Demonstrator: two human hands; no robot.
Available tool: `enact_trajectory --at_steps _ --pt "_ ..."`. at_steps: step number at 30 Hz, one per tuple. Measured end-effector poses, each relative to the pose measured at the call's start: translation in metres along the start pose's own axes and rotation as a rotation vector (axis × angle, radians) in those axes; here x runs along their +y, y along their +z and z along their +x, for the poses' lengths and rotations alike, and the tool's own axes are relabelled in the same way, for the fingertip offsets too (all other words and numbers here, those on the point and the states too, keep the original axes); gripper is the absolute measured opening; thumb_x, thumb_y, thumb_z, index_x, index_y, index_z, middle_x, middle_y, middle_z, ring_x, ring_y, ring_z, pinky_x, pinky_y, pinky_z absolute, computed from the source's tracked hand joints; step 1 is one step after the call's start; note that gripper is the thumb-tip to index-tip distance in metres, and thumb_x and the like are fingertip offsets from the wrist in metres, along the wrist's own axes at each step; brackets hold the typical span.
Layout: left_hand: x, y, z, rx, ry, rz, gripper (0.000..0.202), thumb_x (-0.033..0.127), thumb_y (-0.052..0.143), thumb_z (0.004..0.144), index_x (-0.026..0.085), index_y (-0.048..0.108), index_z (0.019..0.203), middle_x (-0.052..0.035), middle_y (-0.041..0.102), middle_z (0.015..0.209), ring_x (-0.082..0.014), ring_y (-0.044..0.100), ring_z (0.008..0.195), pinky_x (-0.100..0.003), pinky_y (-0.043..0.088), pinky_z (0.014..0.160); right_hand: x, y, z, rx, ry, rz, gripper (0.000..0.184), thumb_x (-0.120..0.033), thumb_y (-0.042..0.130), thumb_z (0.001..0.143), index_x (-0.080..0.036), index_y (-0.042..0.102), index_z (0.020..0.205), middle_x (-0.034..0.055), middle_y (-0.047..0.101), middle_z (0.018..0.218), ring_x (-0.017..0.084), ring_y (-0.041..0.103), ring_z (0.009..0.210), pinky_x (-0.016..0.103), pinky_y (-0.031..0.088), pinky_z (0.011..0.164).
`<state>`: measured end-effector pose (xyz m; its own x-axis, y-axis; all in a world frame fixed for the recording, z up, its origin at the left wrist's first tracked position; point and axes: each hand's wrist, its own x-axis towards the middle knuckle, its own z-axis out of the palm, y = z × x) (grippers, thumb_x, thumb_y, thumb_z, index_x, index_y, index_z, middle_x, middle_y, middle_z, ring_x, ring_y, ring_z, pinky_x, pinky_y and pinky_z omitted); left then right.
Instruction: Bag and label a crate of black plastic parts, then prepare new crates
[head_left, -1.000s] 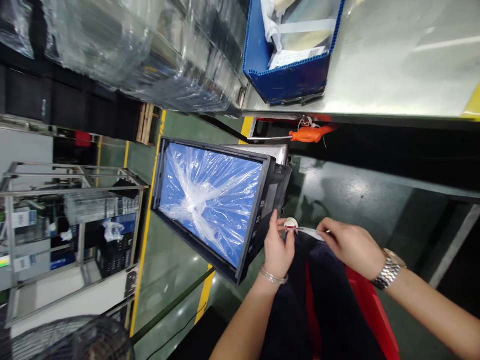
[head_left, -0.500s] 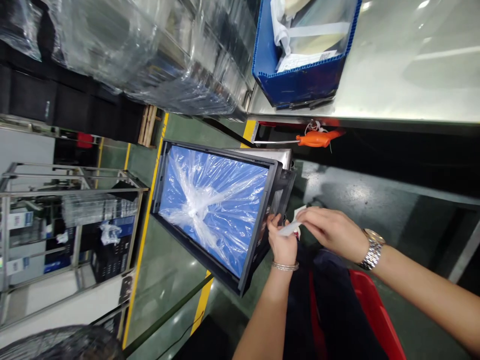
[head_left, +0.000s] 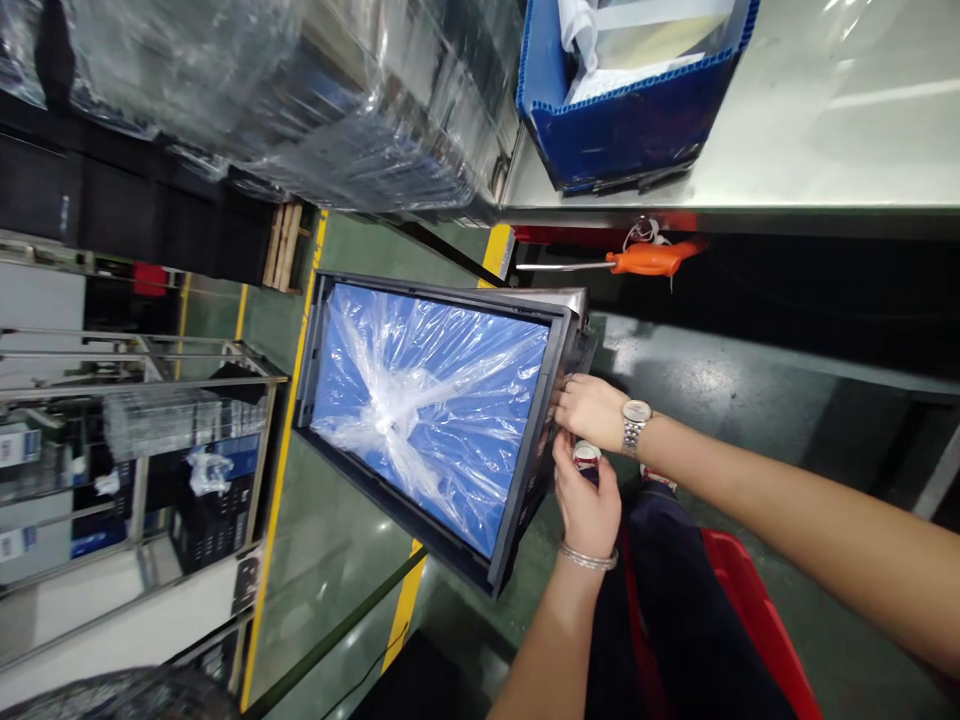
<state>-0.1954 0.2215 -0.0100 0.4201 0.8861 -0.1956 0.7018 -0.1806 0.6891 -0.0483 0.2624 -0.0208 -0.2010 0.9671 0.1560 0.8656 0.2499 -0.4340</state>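
Observation:
A dark grey plastic crate (head_left: 517,470) stands tilted in view. Inside its rim lies a blue surface under clear plastic film (head_left: 442,400), gathered into a twisted knot. My right hand (head_left: 592,412), with a wristwatch, is at the crate's near side wall, fingers bent together and their tips hidden. Just below it, my left hand (head_left: 589,505), wearing bracelets, has its fingers against the same wall and its thumb held apart. The white slip seen earlier no longer shows; what my right fingers hold, if anything, is hidden.
A blue corrugated box (head_left: 630,135) with papers stands on the metal table (head_left: 840,120). An orange-handled screwdriver (head_left: 652,260) hangs under its edge. Film-wrapped stacks (head_left: 300,110) stand at upper left, a metal rack (head_left: 142,450) at left. A red stool (head_left: 757,620) is by my legs.
My right hand has moved left onto the crate's side wall, and the white slip has gone from sight. My left hand has shifted slightly down, its thumb now apart from the fingers.

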Motion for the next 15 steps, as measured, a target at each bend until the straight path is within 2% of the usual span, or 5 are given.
enact_trajectory --at_steps 2,5,9,13,15 --pt "0.002 -0.006 -0.006 -0.027 -0.006 -0.019 0.061 0.019 0.052 0.084 0.016 0.027 0.140 -0.0156 0.044 0.141 -0.0210 0.044 0.129 -0.037 0.037 0.108 -0.009 0.002 0.001 -0.026 0.047 -0.020 0.017 -0.015 0.049 0.087 -0.014 0.062 0.076 0.0093 0.061 0.080 0.022 0.052 0.085 0.035 0.035 0.073" --pt "-0.001 -0.019 -0.022 -0.088 -0.017 -0.044 0.061 0.020 0.049 0.087 0.018 0.023 0.143 -0.0144 0.039 0.145 -0.0205 0.042 0.131 -0.037 0.035 0.110 -0.021 0.005 -0.007 0.014 0.106 -0.061 0.018 -0.018 0.046 0.089 -0.012 0.063 0.084 0.0134 0.060 0.098 0.024 0.050 0.093 0.036 0.035 0.073" --pt "-0.017 -0.037 -0.048 -0.140 -0.068 -0.006 0.059 0.023 0.048 0.088 0.017 0.025 0.141 -0.0153 0.039 0.145 -0.0203 0.046 0.127 -0.036 0.037 0.108 -0.029 0.014 -0.020 0.112 0.142 -0.131 0.022 -0.015 0.041 0.091 -0.012 0.061 0.101 0.0134 0.058 0.108 0.023 0.049 0.091 0.035 0.036 0.074" --pt "-0.034 -0.056 -0.073 -0.159 -0.160 0.025 0.056 0.023 0.047 0.088 0.019 0.027 0.140 -0.0137 0.042 0.142 -0.0196 0.049 0.124 -0.035 0.040 0.106 -0.039 0.023 -0.022 0.117 0.185 -0.173 0.024 -0.016 0.042 0.090 -0.011 0.062 0.102 0.0157 0.054 0.124 0.025 0.049 0.099 0.036 0.038 0.079" --pt "-0.040 -0.065 -0.086 -0.164 -0.174 0.031 0.054 0.023 0.046 0.088 0.018 0.030 0.139 -0.0139 0.042 0.142 -0.0203 0.050 0.123 -0.036 0.040 0.106 -0.048 0.024 -0.022 0.116 0.255 -0.183 0.028 -0.015 0.042 0.089 -0.009 0.060 0.110 0.0168 0.048 0.134 0.027 0.047 0.106 0.038 0.039 0.081"
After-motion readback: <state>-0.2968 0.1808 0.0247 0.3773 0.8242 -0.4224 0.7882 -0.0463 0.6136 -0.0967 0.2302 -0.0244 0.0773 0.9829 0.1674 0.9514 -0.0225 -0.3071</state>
